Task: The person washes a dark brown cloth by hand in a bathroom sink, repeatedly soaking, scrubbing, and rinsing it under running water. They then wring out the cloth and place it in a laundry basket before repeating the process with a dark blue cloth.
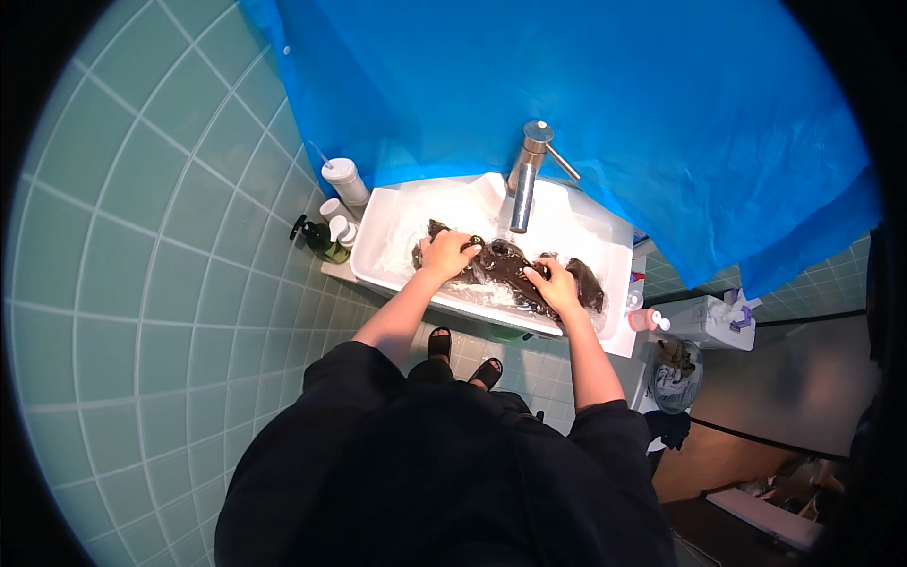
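A wet dark brown cloth item (506,266), perhaps a garment, lies spread across the white washbasin (367,244) in shallow water. My left hand (448,255) grips the cloth left of the middle, its fingertips partly hidden in the folds. Farther right, my right hand (555,285) has its thumb and fingers closed on another part of the same cloth. One end of the cloth bunches beyond my right hand, near the basin's right wall. Above the basin stands a metal single-lever faucet (523,191), its spout pointing down towards the cloth.
Left of the basin stand a dark green pump bottle (322,239) and white containers (345,178). A pink bottle (643,320) sits at the right edge. Beyond it are a white toilet tank (698,322) and a clear basin holding cloth (698,386). Blue plastic sheeting (567,64) hangs behind.
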Demonstrator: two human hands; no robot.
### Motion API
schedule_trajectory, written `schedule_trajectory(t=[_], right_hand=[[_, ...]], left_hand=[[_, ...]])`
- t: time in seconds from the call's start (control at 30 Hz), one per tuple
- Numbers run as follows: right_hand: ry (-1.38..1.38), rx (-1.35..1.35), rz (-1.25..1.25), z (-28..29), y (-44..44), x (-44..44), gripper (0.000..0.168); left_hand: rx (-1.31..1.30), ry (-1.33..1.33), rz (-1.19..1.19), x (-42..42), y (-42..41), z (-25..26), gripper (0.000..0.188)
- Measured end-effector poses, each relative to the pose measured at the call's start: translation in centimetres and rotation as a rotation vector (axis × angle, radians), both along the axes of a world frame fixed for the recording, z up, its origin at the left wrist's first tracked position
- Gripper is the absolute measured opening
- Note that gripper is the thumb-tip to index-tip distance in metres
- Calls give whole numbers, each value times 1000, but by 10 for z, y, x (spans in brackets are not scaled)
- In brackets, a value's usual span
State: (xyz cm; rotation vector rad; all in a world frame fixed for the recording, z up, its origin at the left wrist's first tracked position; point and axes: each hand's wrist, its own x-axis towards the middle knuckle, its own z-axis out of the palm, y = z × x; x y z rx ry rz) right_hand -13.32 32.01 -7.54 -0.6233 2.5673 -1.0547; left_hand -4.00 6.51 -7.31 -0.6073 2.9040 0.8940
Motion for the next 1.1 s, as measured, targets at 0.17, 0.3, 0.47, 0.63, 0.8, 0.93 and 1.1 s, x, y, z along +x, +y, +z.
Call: schedule_trajectory(t=[0.17,0.3,0.47,0.63,0.8,0.93,1.1], right_hand=[[114,29,-29,9,38,6,32],[266,-80,-51,29,55,18,21],[160,-24,-100,57,61,30,23],[224,79,3,60,67,30,24],[774,-250,106,117,69,34,17],[955,-312,131,176,76,2,18],[1081,-450,102,274,64,-23,13]], left_hand=[[88,67,-22,25,-19,-2,36],[215,454,-2,51,-32,6,25],[334,435,-16,71,-37,56,22],[416,471,-146,87,-44,83,17],[457,718,-96,105,-55,106,16],[325,847,-55,88,-63,168,17],[158,1145,-43,49,-77,262,17]])
